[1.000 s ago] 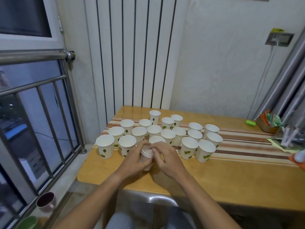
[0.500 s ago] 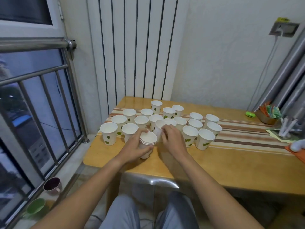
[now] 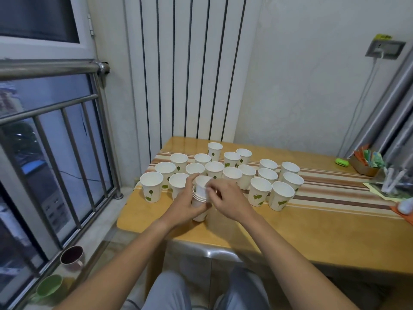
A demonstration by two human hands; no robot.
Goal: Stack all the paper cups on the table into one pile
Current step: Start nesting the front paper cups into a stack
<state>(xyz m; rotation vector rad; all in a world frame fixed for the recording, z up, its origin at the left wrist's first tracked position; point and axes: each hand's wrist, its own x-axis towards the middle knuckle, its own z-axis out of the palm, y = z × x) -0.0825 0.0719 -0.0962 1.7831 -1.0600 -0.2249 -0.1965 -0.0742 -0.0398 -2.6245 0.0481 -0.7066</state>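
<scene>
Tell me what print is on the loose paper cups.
Green leaf shapes on white, clearest in the head view on the front-left paper cup.

a short stack [image 3: 199, 203] of nested white paper cups stands upright near the table's front edge, gripped on both sides. a further cup [image 3: 203, 185] sits tilted in its top, not fully seated. behind it, loose cups [image 3: 259, 194] stand upright, mouths up, white with green leaf prints, clustered in rough rows, many touching.

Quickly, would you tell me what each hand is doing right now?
Left hand: grips the stack of paper cups.
Right hand: holds a paper cup, lowering it into the stack.
</scene>
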